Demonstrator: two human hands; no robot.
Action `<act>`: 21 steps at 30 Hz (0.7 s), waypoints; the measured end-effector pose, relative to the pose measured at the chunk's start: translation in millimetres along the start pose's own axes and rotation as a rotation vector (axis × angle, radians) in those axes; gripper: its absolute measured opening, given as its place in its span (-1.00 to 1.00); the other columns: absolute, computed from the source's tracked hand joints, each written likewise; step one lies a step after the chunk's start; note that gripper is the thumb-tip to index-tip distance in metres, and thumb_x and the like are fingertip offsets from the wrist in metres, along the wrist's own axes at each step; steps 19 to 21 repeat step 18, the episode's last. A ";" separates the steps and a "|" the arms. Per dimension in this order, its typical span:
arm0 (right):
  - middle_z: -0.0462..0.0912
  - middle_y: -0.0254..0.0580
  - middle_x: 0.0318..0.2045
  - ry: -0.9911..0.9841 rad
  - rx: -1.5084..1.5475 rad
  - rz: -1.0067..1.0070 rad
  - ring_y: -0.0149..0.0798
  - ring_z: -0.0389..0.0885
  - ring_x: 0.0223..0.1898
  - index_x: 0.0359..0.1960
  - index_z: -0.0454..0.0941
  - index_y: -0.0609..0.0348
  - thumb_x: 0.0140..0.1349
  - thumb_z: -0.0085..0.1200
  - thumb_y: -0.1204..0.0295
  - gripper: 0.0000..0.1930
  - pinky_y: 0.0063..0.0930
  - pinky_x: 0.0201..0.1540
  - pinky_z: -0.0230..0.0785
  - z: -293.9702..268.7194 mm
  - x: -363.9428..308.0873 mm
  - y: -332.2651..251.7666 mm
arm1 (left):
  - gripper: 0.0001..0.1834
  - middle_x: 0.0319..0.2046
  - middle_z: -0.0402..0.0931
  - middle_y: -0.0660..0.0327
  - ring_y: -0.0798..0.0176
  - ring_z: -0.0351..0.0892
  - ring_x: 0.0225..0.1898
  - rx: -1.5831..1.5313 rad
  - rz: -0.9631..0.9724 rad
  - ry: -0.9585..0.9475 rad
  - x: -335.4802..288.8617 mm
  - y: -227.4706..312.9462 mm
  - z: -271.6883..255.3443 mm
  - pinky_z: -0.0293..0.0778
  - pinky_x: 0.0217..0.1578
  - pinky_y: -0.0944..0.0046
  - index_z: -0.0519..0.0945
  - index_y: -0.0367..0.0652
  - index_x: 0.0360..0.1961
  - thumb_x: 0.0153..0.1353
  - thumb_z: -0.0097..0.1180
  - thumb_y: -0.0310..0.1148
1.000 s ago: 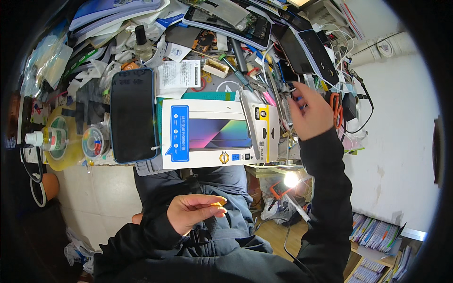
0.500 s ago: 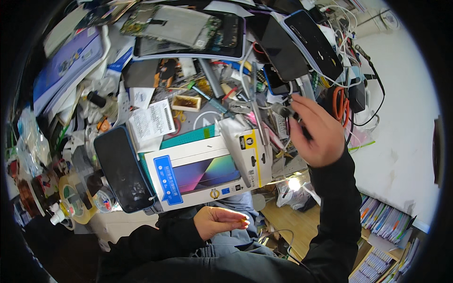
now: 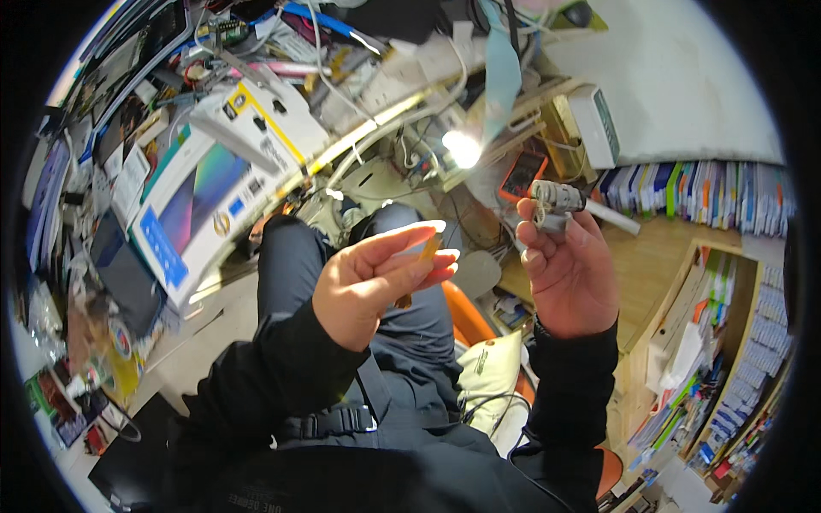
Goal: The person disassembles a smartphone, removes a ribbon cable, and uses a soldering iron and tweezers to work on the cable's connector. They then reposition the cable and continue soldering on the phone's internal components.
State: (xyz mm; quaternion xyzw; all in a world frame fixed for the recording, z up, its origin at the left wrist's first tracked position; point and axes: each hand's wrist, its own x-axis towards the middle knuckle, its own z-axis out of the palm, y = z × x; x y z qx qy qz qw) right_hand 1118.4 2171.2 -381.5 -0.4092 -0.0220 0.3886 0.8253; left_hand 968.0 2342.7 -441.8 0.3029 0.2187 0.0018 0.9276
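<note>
Pinched between the fingertips of my left hand (image 3: pixel 363 286) is a thin amber strip (image 3: pixel 430 248), which looks like a piece of flex cable. My right hand (image 3: pixel 571 286) is raised over the floor on the right, its fingers closed around a small grey, partly clear cylinder (image 3: pixel 558 197) with a dark end. Whether that cylinder is a bottle or a loupe I cannot tell. Both hands are apart from each other and off the bench, above my lap. On the bench at the left lies a white box with a tablet picture (image 3: pixel 192 201).
Phones, tools and cables crowd the bench at the upper left. A bright lamp (image 3: pixel 462 149) shines beyond my hands, with an orange multimeter (image 3: pixel 523 176) beside it. A wooden shelf of folders (image 3: pixel 684 342) stands at the right, and a pale cushion (image 3: pixel 492 372) lies by my leg.
My view has swung to the right. My right hand has come away from the bench with the cylinder, and my left hand has risen with the amber strip still pinched.
</note>
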 end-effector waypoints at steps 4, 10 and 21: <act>0.64 0.09 -0.08 0.108 -0.167 -0.242 -0.13 0.70 -0.15 0.13 0.44 0.32 0.28 0.02 0.62 -0.64 -0.46 -0.21 0.58 -35.0 -31.0 18.6 | -0.60 -0.07 0.62 -0.04 0.08 0.63 0.00 -0.009 -0.052 0.055 -2.6 -14.6 23.5 0.48 0.11 0.20 0.50 -0.36 0.13 0.28 0.14 -0.49; 0.65 -0.04 -0.14 0.245 -0.519 -0.444 -0.33 0.67 -0.20 0.10 0.46 0.40 0.23 0.09 0.69 -0.63 -0.56 -0.19 0.51 -62.0 13.7 50.5 | -0.66 -0.05 0.61 -0.06 0.04 0.63 -0.01 0.032 -0.036 0.225 49.0 -23.0 10.0 0.47 0.11 0.18 0.54 -0.38 0.04 0.24 0.16 -0.48; 0.55 0.17 0.01 0.131 -0.849 -0.565 -0.14 0.62 -0.06 -0.03 0.51 0.38 0.13 0.21 0.69 -0.67 -0.41 -0.04 0.50 -99.5 65.9 107.6 | -0.55 0.03 0.57 -0.07 0.14 0.63 0.01 0.319 -0.037 0.136 105.9 -16.9 -22.2 0.48 0.10 0.25 0.43 -0.49 0.16 0.31 0.13 -0.46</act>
